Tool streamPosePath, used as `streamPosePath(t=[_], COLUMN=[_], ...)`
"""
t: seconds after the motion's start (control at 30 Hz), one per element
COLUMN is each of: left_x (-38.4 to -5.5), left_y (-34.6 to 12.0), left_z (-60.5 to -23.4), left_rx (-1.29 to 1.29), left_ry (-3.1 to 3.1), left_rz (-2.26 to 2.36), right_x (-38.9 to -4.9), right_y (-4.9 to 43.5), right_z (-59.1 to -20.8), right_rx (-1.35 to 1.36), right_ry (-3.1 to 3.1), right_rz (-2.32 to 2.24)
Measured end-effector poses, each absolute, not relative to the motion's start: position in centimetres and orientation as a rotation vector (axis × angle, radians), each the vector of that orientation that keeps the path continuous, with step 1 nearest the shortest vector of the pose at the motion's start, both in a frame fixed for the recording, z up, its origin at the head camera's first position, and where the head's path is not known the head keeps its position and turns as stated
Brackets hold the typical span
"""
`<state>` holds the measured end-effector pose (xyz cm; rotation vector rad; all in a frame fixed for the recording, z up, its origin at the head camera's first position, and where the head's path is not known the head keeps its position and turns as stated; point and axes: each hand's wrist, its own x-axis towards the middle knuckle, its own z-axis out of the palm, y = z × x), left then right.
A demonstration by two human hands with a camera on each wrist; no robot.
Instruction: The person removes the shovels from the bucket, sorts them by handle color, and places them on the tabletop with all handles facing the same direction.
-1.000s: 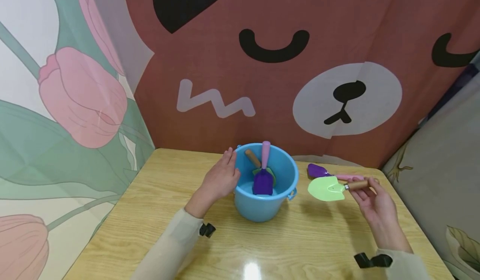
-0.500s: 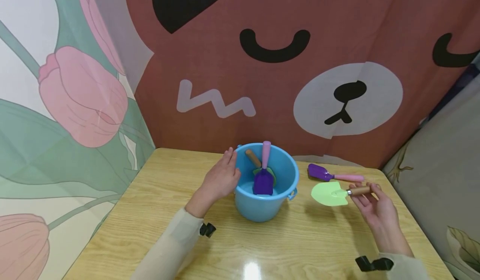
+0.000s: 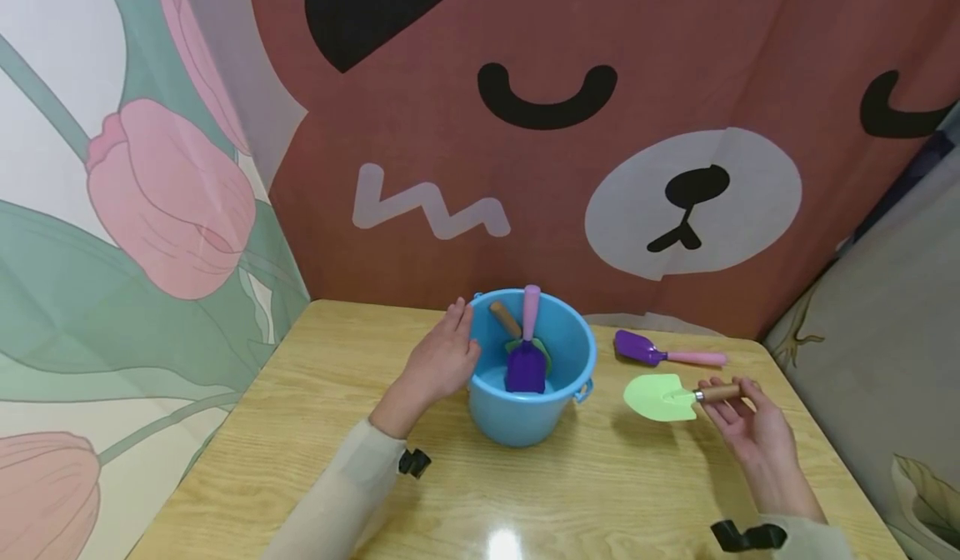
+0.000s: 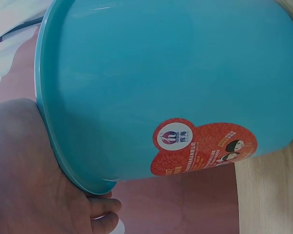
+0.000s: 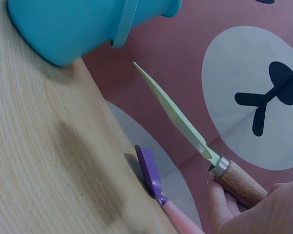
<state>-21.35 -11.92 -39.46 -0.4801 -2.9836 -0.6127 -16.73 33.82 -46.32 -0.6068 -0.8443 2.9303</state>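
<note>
A blue bucket [image 3: 517, 422] stands upright on the table. Against the left side of its rim rests my left hand [image 3: 441, 356], fingers straight. Inside the bucket are a purple shovel [image 3: 527, 368] with a pink handle and a trowel with a wooden handle [image 3: 506, 318], its green blade partly hidden behind the shovel. My right hand [image 3: 761, 435] holds a light green trowel [image 3: 660, 397] by its wooden handle [image 5: 241, 184], above the table with the blade pointing left. In the right wrist view the trowel's shadow falls on the wood below.
Behind the held trowel, a second purple shovel [image 3: 637, 347] with a pink handle lies at the table's back right. The wooden table [image 3: 600, 493] backs onto a curtain [image 3: 420, 268] with a bear print. A red label [image 4: 205, 148] is on the bucket's side.
My right hand has lowered toward me with the green trowel, so the purple shovel behind it shows fully. My left hand and the bucket have stayed in place.
</note>
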Motion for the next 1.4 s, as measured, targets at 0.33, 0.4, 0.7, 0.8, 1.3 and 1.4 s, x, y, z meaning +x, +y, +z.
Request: streamPosePath(t=[0.33,0.4,0.7,0.8,1.3,1.4], left_x=[-21.3,-21.3,-21.2,-21.2,-21.2,-21.3], left_y=[-11.9,-11.9,-12.1,-12.1,-12.0,-12.0], left_z=[-39.5,-39.5,-39.4,-39.5,-39.4,-39.5], left_rx=[-0.481,-0.481,-0.468,-0.465,-0.496,-0.494], left_ry=[-2.989,-2.988,-2.983,-2.99,-2.99,-2.994], left_rz=[-0.615,-0.618,-0.638,-0.639,-0.628,-0.626], right_x=[-16.7,-16.7,-16.5,-16.1,-15.2,-15.1], right_y=[34.7,35.0,35.1,35.1,35.4,35.5], right_z=[-47.2,-47.4,-48.4,-48.9,-50.1,-50.1], right_rx=[-0.638,-0.62,-0.664,-0.679,-0.749,-0.765], right_ry=[-0.796,-0.785,-0.812,-0.827,-0.943,-0.963], right_rz=[2.995,3.021,3.089,3.099,3.094,3.084])
